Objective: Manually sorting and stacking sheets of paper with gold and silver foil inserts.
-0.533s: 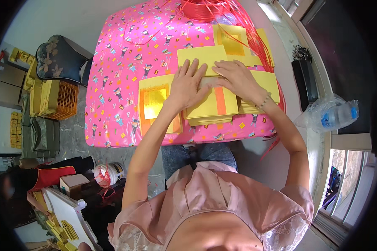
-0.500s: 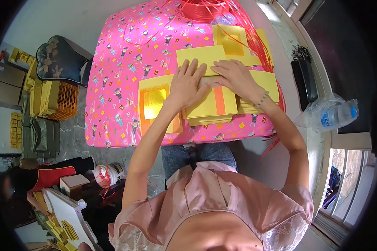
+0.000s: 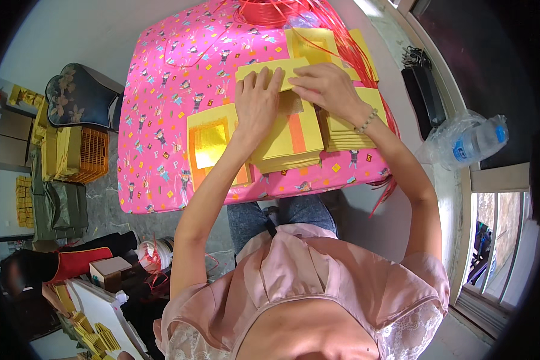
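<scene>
A stack of yellow paper sheets lies near the table's front edge, the top one bearing an orange stripe. The far part of the top yellow paper sheet stands slightly raised and tilted. My left hand has its fingers bent over the raised part, its thumb hidden. My right hand grips the same part near its right end with curled fingers. Left of the stack lies a yellow sheet with a shiny gold square. Another yellow stack sits to the right, partly under my right wrist.
Red plastic cord trails from a red coil down the right side of the pink patterned table. More yellow sheets lie behind. A water bottle stands by the window, and a dark chair is at left.
My hands have gone from lying flat on the sheet to lifting its far part. The right fingers have curled in. The whole view has shifted slightly.
</scene>
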{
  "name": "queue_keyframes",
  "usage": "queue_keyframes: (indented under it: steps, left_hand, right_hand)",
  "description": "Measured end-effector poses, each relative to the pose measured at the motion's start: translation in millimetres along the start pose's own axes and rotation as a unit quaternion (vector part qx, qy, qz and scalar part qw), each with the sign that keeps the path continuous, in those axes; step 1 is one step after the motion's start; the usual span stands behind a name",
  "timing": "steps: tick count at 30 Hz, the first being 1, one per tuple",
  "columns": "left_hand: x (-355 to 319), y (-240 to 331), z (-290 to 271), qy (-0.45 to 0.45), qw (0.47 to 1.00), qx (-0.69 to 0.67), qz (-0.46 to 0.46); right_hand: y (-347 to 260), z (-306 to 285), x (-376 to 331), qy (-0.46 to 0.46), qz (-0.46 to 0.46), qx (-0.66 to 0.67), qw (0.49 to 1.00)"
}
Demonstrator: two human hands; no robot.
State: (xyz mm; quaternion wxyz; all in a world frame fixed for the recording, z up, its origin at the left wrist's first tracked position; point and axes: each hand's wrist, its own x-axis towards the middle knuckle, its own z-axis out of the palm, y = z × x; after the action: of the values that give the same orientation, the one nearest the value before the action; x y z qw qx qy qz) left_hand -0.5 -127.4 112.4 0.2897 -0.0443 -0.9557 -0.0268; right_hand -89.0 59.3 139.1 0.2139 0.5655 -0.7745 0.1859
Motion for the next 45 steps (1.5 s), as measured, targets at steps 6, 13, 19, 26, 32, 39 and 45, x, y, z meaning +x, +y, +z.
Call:
queue_keyframes:
  steps: [6,13,19,26,32,39,45]
  left_hand:
    - [13,40,-11,0.091,0.995,-0.011,0.041]
    - [17,111,-1,0.098,0.991,-0.041,0.087]
    - [-24,164,14,0.021,0.993,-0.053,0.106]
    - [-74,181,33,-0.063,0.986,-0.093,0.122]
    - [-69,178,40,-0.049,0.989,-0.093,0.104]
    - [-71,172,65,-0.130,0.988,-0.010,0.081]
    - [-73,172,71,-0.135,0.987,0.011,0.091]
  right_hand:
    - [1,-34,-29,0.127,0.362,0.222,0.896]
    - [18,-68,-88,0.115,0.452,0.540,0.700]
    - [53,-41,-159,0.113,0.484,0.508,0.703]
    - [50,-23,-188,0.113,0.534,0.494,0.676]
    - [47,-11,-198,0.109,0.547,0.444,0.701]
    - [45,7,-203,0.092,0.546,0.392,0.735]
    - [43,8,-203,0.082,0.540,0.320,0.775]
